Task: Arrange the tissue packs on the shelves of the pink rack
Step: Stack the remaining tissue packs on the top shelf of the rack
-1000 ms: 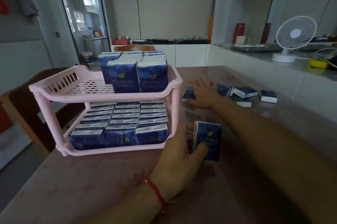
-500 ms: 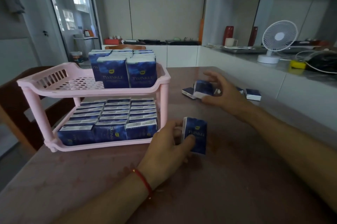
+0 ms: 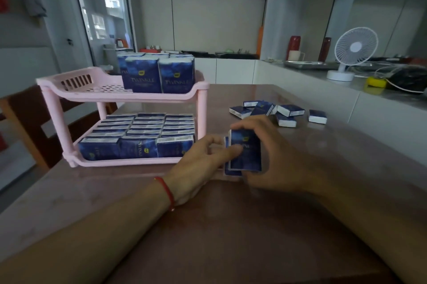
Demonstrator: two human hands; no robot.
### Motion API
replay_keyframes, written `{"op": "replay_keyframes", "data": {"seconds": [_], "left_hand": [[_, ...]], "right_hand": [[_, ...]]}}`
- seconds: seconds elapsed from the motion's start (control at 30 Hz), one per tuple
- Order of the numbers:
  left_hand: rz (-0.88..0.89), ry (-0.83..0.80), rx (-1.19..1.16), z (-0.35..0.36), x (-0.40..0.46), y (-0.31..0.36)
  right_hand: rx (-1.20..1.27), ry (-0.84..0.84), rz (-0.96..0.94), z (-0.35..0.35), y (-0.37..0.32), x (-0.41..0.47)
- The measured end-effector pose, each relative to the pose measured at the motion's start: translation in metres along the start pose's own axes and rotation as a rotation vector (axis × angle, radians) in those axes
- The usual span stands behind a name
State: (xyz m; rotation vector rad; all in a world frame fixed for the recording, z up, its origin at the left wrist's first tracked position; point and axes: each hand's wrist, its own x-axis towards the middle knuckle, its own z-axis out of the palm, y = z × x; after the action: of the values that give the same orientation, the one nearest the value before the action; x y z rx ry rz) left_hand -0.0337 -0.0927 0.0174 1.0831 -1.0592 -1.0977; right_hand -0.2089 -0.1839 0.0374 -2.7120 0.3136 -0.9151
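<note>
Centrally, left hand point(image 3: 201, 163) and right hand point(image 3: 275, 159) together hold upright packs point(image 3: 246, 152), fingers curled round them, right of rack point(image 3: 124, 95).

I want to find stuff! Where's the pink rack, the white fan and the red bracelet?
pink rack point(image 3: 203, 108): head view, right front post.
white fan point(image 3: 356, 46): head view, grille centre.
red bracelet point(image 3: 166, 191): head view, band on wrist.

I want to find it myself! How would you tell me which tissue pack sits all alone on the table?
Start at the pink rack on the brown table, then look right to the loose heap of tissue packs. Further right lies the lone tissue pack: flat, touching no other.
</note>
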Motion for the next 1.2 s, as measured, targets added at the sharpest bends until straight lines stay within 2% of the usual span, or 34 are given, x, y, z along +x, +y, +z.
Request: {"op": "replay_keyframes", "data": {"seconds": [0.07,0.2,0.3,0.4,0.5,0.63,0.83,0.93,1.1,1.2], "left_hand": [[0.065,0.047,0.107,0.002,-0.001,-0.003],[0.132,0.080,0.206,-0.001,-0.004,-0.002],[0.142,0.017,0.278,-0.003,-0.011,0.007],[0.166,-0.038,0.351,-0.006,-0.027,0.025],[0.197,0.008,0.400,-0.026,-0.054,0.049],[0.284,0.132,0.488,-0.065,-0.089,0.098],[0.349,0.292,0.612,-0.112,-0.090,0.168],[0.333,0.361,0.688,-0.129,-0.078,0.186],[0.228,0.412,0.796,-0.145,-0.055,0.206],[0.149,0.433,0.889,-0.153,-0.036,0.210]], "right_hand": [[-0.048,0.021,-0.061,0.005,-0.002,0.001],[-0.087,0.225,-0.126,0.020,0.005,0.002],[0.074,0.283,0.016,0.026,0.008,-0.001],[0.194,0.226,0.174,0.027,0.010,-0.003],[0.487,0.192,0.320,0.028,0.011,0.001],[0.523,0.183,0.475,0.035,0.016,0.024],[0.782,0.416,0.549,0.052,-0.020,0.087],[0.802,0.538,0.602,0.074,-0.021,0.090],[0.773,0.393,0.607,0.084,-0.012,0.077],[0.797,0.382,0.582,0.080,-0.011,0.080]]}}
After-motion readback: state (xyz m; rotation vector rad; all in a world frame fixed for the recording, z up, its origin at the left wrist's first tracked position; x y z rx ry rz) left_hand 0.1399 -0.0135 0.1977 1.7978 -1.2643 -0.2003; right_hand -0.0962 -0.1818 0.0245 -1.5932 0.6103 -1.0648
